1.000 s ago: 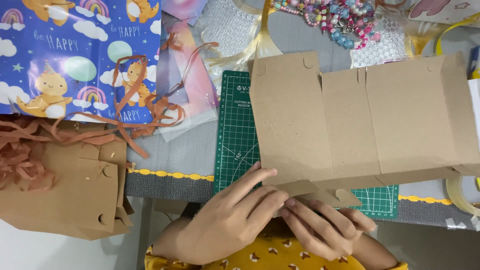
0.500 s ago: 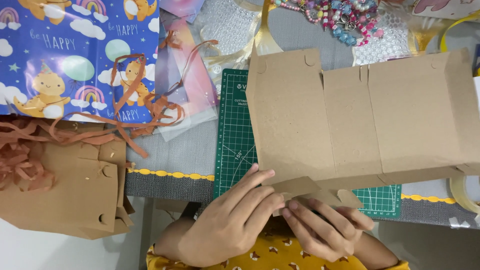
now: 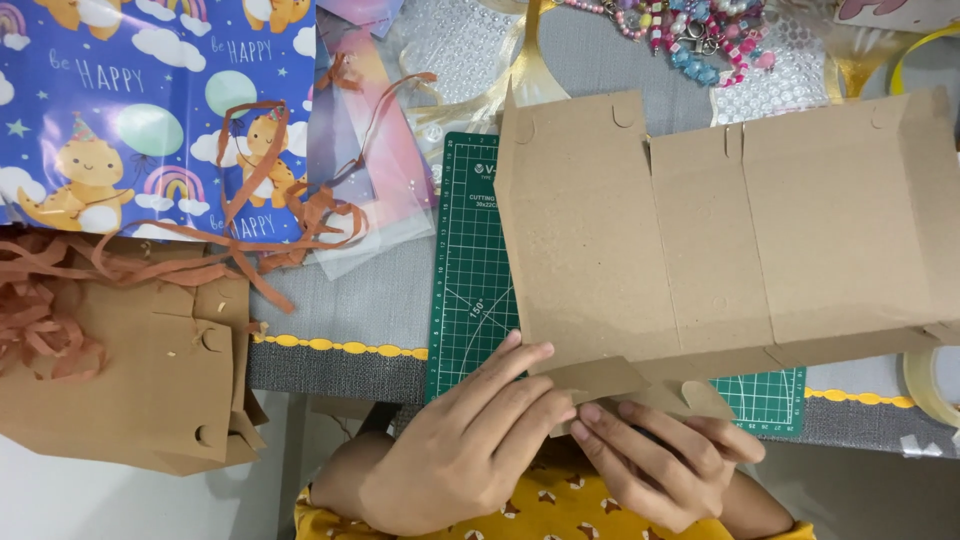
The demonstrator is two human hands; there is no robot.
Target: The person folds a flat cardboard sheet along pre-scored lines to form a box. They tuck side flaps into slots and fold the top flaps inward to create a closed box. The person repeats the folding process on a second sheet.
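Observation:
A flat brown cardboard box blank (image 3: 720,230) with creases and tabs lies across a green cutting mat (image 3: 470,290) on the grey table. My left hand (image 3: 470,450) and my right hand (image 3: 655,455) meet at its near edge. Both pinch a small cardboard flap (image 3: 600,378) that is folded up from that edge, fingertips touching each other under it.
A folded brown cardboard box (image 3: 130,380) with shredded brown paper strips (image 3: 60,300) sits at the left. Blue patterned gift wrap (image 3: 130,110) lies behind it. Clear sleeves, gold ribbon (image 3: 530,70), colourful beads (image 3: 690,30) and a tape roll (image 3: 935,385) ring the mat.
The cardboard blank has shifted slightly to the left and toward me. My fingers have closed further on the near flap, folding it up more.

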